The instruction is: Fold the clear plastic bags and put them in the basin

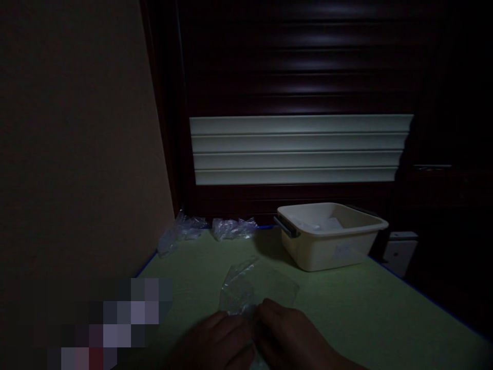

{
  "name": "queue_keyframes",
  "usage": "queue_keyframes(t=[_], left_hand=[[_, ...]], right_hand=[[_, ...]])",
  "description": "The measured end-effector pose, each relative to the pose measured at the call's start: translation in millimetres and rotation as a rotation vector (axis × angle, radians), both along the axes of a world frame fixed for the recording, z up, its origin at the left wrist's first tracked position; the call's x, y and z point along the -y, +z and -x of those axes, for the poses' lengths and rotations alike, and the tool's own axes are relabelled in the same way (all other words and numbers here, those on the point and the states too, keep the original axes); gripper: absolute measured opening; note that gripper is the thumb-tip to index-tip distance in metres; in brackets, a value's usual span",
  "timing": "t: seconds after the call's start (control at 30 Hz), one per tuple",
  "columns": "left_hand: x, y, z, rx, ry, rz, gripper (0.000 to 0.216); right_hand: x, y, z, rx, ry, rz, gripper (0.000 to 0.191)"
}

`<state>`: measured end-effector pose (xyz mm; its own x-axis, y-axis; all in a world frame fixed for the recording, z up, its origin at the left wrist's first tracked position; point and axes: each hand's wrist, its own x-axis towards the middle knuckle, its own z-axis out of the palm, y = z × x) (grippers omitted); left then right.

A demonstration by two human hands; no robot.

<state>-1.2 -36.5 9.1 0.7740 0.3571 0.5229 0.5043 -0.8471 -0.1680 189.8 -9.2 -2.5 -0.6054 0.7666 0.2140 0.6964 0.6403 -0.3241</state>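
Observation:
Both of my hands rest low at the near edge of a green table [385, 318]. My left hand [219, 339] and my right hand [288, 334] sit side by side with fingers curled onto the near end of a clear plastic bag [254, 288]. The bag lies crumpled on the table and stretches away from my hands. The scene is dark, so what is inside the bag cannot be made out.
A cream plastic tub [331, 241] with dark handles stands at the far right of the table. Crumpled clear plastic [233, 227] lies along the far edge, with more crumpled plastic [177, 234] by the left wall. A small white box [400, 249] sits beyond the tub.

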Motion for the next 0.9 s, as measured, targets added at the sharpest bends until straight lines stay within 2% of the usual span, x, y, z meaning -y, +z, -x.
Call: queue_keyframes(t=[0.13,0.37,0.47,0.63,0.9], left_hand=[[-0.2,3.4,0.7,0.007,0.01,-0.1,0.019],[-5.7,-15.3,6.5,0.02,0.079,0.017,0.005],[-7.3,-19.7,8.2,0.086,0.194,0.041,0.007],[-6.6,-10.1,7.1,0.15,0.269,-0.034,0.019],[-10.5,-3.2,13.6,0.181,0.332,-0.093,0.031]], right_hand=[[-0.3,0.3,1.3,0.038,-0.003,-0.008,0.017],[0.7,3.9,1.0,0.114,0.028,-0.049,0.015],[3.1,11.8,-0.5,0.152,0.024,-0.021,0.016],[5.2,22.1,-2.8,0.182,0.026,0.027,0.018],[0.6,21.0,-13.3,0.119,0.031,0.035,0.017]])
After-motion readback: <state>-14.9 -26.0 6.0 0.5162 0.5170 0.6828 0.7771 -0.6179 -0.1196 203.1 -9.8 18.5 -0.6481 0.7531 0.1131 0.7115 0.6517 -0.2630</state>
